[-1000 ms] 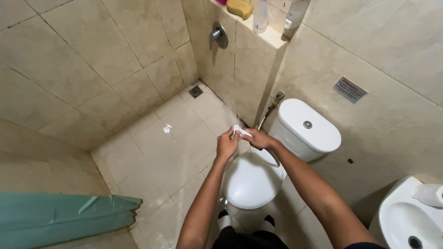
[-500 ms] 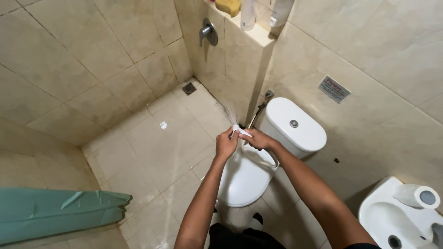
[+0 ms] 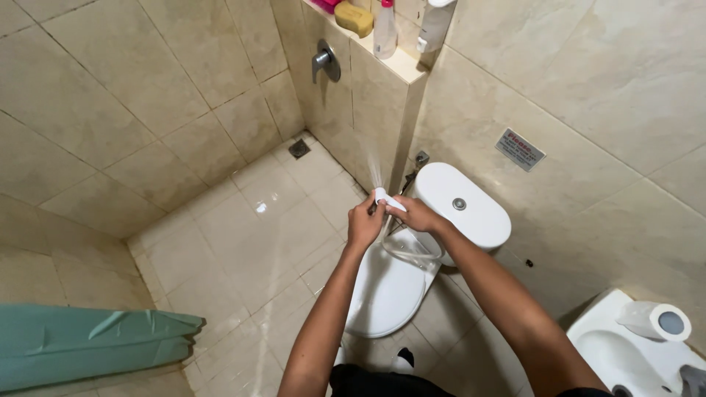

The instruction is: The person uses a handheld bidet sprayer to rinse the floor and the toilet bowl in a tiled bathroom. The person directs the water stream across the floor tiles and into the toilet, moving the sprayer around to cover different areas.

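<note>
Both my hands are raised over a white toilet (image 3: 397, 287) whose lid is down. My right hand (image 3: 417, 215) grips a white hand-held bidet sprayer (image 3: 387, 199), and a thin fan of water sprays from its head toward the tiled wall. My left hand (image 3: 365, 223) is closed around the sprayer's front end, touching the right hand. A clear hose (image 3: 412, 254) loops down from the sprayer over the lid. The white cistern (image 3: 463, 206) with its round flush button stands just behind my hands.
A tiled ledge (image 3: 390, 55) at the back holds a yellow sponge (image 3: 354, 18) and bottles. A metal shower valve (image 3: 324, 63) sits on the wall, a floor drain (image 3: 298, 148) below. A white sink (image 3: 625, 353) with a paper roll (image 3: 654, 320) is lower right; green cloth (image 3: 81, 342) lower left.
The view has tilted slightly, shifting the scene. My hands stay together on the sprayer above the toilet, and a spray of water now shows at the sprayer's head.
</note>
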